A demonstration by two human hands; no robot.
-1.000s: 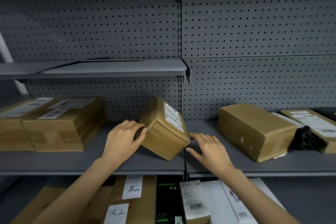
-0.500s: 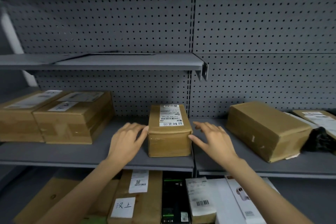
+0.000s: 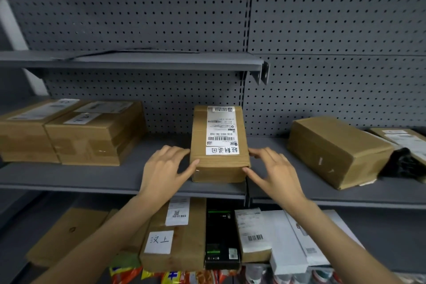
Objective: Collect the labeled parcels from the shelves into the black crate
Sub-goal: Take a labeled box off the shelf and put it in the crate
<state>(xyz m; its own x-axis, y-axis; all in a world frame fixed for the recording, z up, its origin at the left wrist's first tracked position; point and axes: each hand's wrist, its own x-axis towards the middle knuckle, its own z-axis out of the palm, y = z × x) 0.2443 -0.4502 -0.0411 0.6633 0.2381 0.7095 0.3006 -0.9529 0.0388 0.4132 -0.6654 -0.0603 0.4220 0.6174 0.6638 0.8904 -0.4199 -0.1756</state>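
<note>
Head view showed us a labeled parcel [image 3: 220, 145] lying flat on the middle shelf [image 3: 96, 178], squarely between our two hands. Our left hand [image 3: 164, 168] pressed its thumb and straightened fingers against the box's left side, and our right hand [image 3: 275, 172] met the right side the same way; neither hand had curled round it, so we judged both released rather than grasping. The black crate was nowhere in this view.

We saw several ways this could go wrong. With flat fingers only squeezing the sides near the front corners, the glossy tape there could let the box slip and tip forward off the shelf lip once we lifted. Falling, it would land on the parcels packed below our wrists, among them the box marked with a handwritten white label [image 3: 159, 241]. Beyond our right hand a larger unlabeled-looking carton [image 3: 334, 152] sat askew; a wide swing to that side might knock it. Past our left hand, two stacked-together cartons [image 3: 69, 131] stood well apart and seemed safe.
</note>
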